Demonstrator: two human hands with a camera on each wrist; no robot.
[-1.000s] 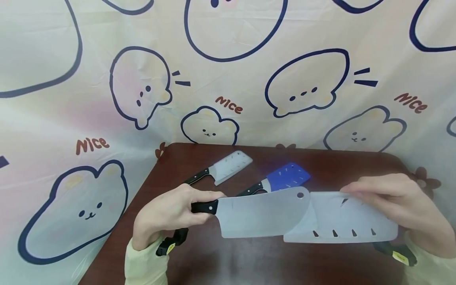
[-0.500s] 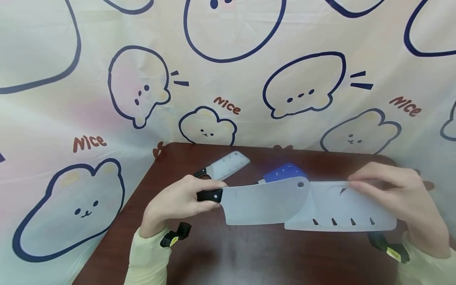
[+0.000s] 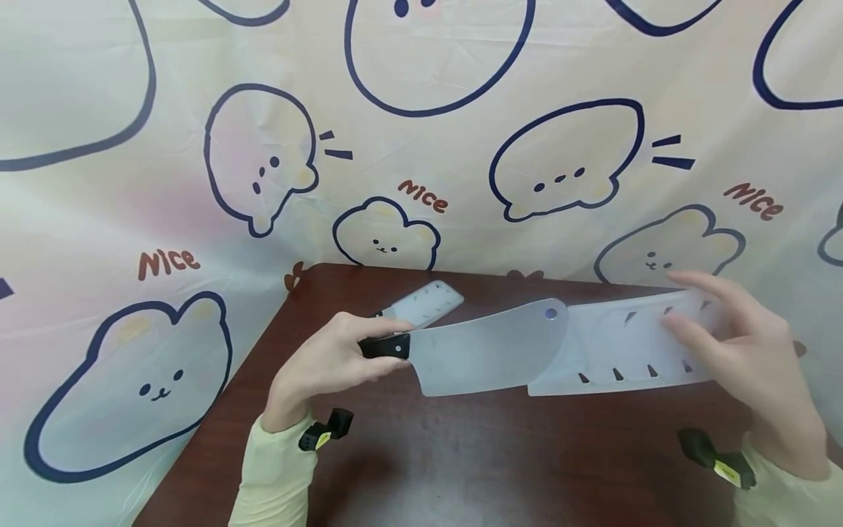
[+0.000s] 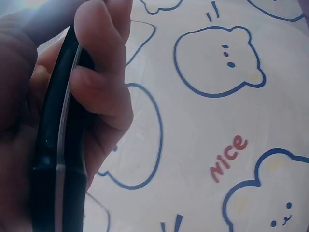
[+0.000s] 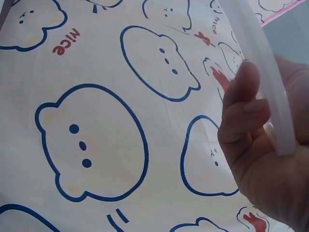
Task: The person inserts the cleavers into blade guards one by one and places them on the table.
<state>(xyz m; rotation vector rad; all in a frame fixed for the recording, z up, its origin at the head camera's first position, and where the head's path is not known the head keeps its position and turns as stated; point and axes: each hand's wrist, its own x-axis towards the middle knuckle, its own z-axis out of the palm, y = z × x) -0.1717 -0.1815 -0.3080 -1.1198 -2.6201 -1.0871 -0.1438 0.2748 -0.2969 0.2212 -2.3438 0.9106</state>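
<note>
My left hand (image 3: 323, 359) grips the black handle (image 3: 388, 346) of a cleaver (image 3: 481, 355) held up over the table, its broad blade pointing right. In the left wrist view, fingers (image 4: 99, 92) curl round that handle. A translucent white blade cover (image 3: 619, 348) with small slots is in my right hand (image 3: 757, 351), thumb on its near face. The right wrist view shows the cover (image 5: 268, 72) edge-on with curled fingers behind it. The blade's rounded end, with its hole, overlaps the cover's left end. Both tilt slightly up to the right.
A second cleaver in a white slotted cover (image 3: 431, 301) lies at the back of the brown table (image 3: 461, 454), its handle mostly behind my left hand. The raised blade hides a blue-covered cleaver, except for blue showing through the hole. A patterned curtain (image 3: 461, 146) hangs behind.
Both hands have risen with the cleaver and cover, the right end higher. My right index finger has lifted off the cover's top edge. The blue-covered cleaver has become hidden.
</note>
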